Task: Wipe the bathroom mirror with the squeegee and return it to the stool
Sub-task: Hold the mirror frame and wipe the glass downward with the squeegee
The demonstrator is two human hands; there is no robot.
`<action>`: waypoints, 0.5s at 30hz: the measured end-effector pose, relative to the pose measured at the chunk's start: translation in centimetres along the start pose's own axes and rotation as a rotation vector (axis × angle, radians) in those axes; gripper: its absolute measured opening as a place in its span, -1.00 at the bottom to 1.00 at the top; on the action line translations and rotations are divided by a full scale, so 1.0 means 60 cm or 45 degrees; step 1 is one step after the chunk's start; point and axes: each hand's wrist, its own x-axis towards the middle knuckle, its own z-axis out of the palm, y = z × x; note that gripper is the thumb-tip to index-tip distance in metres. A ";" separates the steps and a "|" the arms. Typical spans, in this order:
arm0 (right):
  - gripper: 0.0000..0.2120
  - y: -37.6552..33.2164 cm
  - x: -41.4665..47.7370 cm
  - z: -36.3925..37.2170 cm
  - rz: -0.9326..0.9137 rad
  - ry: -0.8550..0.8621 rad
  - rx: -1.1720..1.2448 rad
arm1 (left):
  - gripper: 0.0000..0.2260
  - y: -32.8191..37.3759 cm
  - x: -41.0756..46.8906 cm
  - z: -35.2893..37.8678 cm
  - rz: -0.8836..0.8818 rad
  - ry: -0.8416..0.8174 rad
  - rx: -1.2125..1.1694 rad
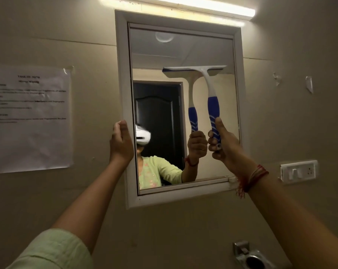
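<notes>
**Squeegee held against the mirror glass**

Beige wall (280, 117) fills the view, with a white-framed mirror (154, 55) mounted at its centre and a lit tube light (183, 5) just above the frame. Left of the mirror a printed sheet (28, 119) is taped to the wall; its text is too blurred to read. Right of the mirror, near its lower corner, sits a white switch plate (299, 171), and a metal fitting (247, 255) shows low on the wall below.

The right hand (221, 141) grips the blue end of the squeegee (208, 88) handle, fingers curled tight around it and thumb laid up along the grip. Red threads circle that wrist. The handle rises slightly leftward to the white head, whose blade lies level against the glass in the upper right part of the mirror, meeting its own reflection there.

The left hand (120, 140) rests on the left side of the mirror frame, fingers together and bent around the frame edge, thumb apart. A pale green sleeve (53, 251) covers the upper left arm.

Reflected in the glass are a dark door, the green-clothed torso and the raised hand with the squeegee.
</notes>
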 end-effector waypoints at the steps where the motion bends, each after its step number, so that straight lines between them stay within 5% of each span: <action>1: -0.54 0.006 -0.003 -0.003 0.011 -0.012 0.017 | -0.60 0.000 0.000 0.000 -0.005 0.004 0.002; 12: -0.36 0.075 -0.032 -0.029 0.079 -0.137 -0.127 | -0.59 0.003 -0.003 0.000 -0.024 0.004 -0.002; 15: -0.38 0.091 -0.044 -0.035 0.127 -0.254 0.048 | -0.60 0.006 -0.004 0.000 -0.032 -0.005 0.004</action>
